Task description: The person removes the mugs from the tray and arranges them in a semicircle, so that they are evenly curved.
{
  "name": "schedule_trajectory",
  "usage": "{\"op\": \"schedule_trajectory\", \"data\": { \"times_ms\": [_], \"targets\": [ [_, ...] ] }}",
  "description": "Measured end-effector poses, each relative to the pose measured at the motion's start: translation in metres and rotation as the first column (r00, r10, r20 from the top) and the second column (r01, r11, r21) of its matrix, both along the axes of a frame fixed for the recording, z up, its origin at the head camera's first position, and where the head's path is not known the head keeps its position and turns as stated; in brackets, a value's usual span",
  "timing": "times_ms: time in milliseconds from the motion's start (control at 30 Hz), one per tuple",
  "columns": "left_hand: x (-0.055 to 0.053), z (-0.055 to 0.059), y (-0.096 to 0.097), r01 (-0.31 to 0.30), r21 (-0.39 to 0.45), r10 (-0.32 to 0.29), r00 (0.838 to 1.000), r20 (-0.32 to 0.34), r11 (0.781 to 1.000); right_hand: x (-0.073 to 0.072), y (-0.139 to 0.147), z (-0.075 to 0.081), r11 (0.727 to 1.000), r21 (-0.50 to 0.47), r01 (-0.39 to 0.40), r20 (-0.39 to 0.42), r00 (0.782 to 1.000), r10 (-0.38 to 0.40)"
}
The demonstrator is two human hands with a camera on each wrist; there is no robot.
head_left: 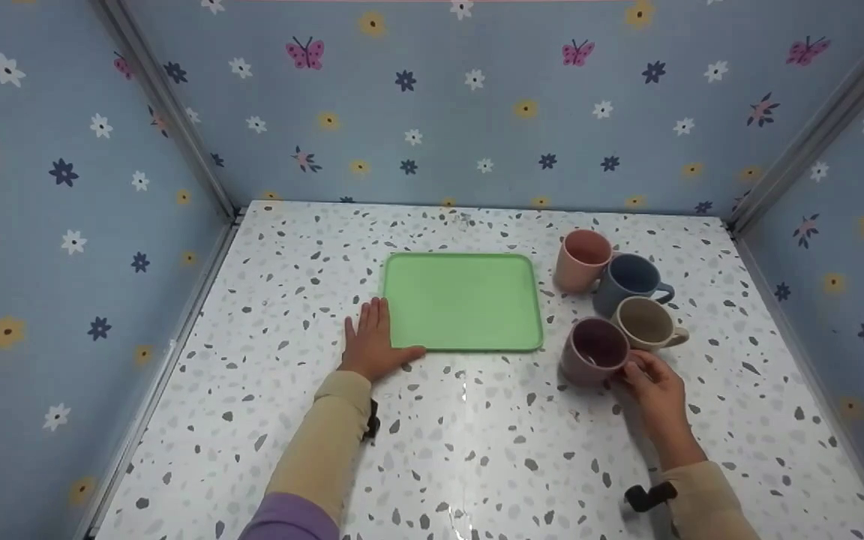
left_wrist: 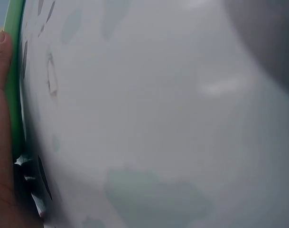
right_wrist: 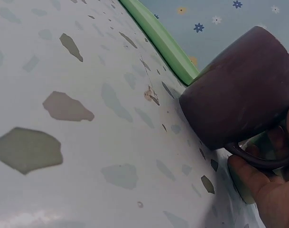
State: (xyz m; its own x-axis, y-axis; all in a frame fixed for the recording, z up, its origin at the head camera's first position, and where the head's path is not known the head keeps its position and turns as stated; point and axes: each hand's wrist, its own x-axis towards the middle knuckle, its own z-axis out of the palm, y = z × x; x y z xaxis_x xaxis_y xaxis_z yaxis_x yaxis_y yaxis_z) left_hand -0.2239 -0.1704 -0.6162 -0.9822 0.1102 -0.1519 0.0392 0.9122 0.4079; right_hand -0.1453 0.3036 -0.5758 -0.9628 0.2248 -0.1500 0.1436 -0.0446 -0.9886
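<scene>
A light green rectangular tray [head_left: 466, 300] lies flat on the speckled table. My left hand [head_left: 373, 349] rests at its near left corner with fingers straight and thumb spread along the near edge. On the right, my right hand [head_left: 657, 390] pinches the handle of a dark purple mug [head_left: 589, 360]. That mug stands upright, slightly right of the tray's near right corner. In the right wrist view the thumb and fingers curl about the handle [right_wrist: 258, 161] of the mug. A beige mug [head_left: 646, 322] stands just behind the purple one, overlapped by it in the head view.
Behind the beige mug stand a blue-grey mug [head_left: 631, 281] and a pink mug [head_left: 583, 259], close together at the tray's right. The white speckled table [head_left: 469, 442] is bounded by blue flowered panels [head_left: 439, 97] at the back and both sides.
</scene>
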Motion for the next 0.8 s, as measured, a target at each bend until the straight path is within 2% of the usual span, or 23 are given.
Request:
{"op": "schedule_trajectory", "data": {
  "times_ms": [200, 400, 600, 733, 800],
  "targets": [
    [-0.002, -0.005, 0.000, -0.004, 0.006, 0.004, 1.000, 0.011, 1.000, -0.001, 0.003, -0.003, 1.000, 0.003, 0.020, -0.038, 0.999, -0.020],
    [0.002, 0.001, 0.003, -0.003, 0.004, 0.003, 1.000, 0.024, 1.000, 0.002, 0.005, -0.002, 0.999, 0.025, 0.042, -0.021, 0.999, -0.042],
    [0.004, 0.008, 0.003, 0.010, 0.035, -0.010, 1.000, -0.002, 0.999, 0.008, 0.002, 0.004, 0.991, 0.053, 0.122, -0.043, 0.992, -0.120],
    [0.004, 0.010, -0.003, 0.005, 0.075, -0.002, 0.999, -0.051, 0.997, 0.012, 0.002, 0.002, 0.964, 0.175, 0.200, -0.137, 0.974, -0.178],
    [0.003, 0.011, -0.005, -0.009, 0.085, 0.017, 0.996, -0.090, 0.996, 0.014, 0.001, 0.004, 0.922, 0.285, 0.261, -0.204, 0.957, -0.208]
  ]
}}
